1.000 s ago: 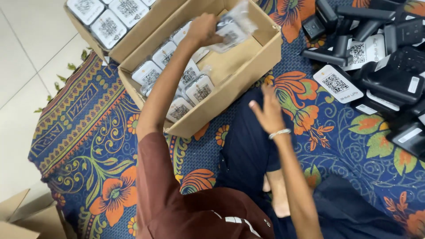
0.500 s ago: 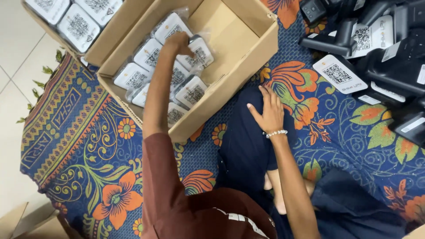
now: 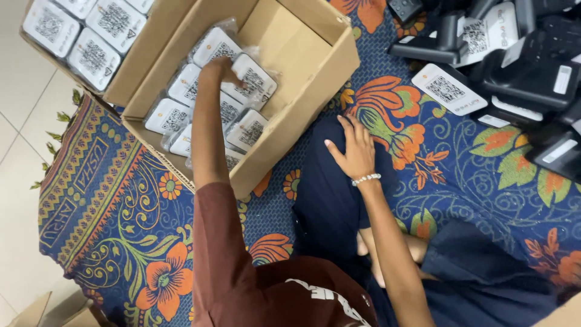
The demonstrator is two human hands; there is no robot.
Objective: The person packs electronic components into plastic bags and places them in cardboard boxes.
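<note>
Flowery blue mat [image 3: 472,200] lies under the person, whose left hand [image 3: 219,68] presses a bagged white card [image 3: 253,75] into the mostly full box [image 3: 302,115], while the right hand [image 3: 356,148] rests flat and empty near more black stands [image 3: 514,72] waiting.

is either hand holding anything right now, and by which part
The left hand presses a bagged white device in the cardboard box; a grip cannot be told. The right hand holds nothing.
</note>
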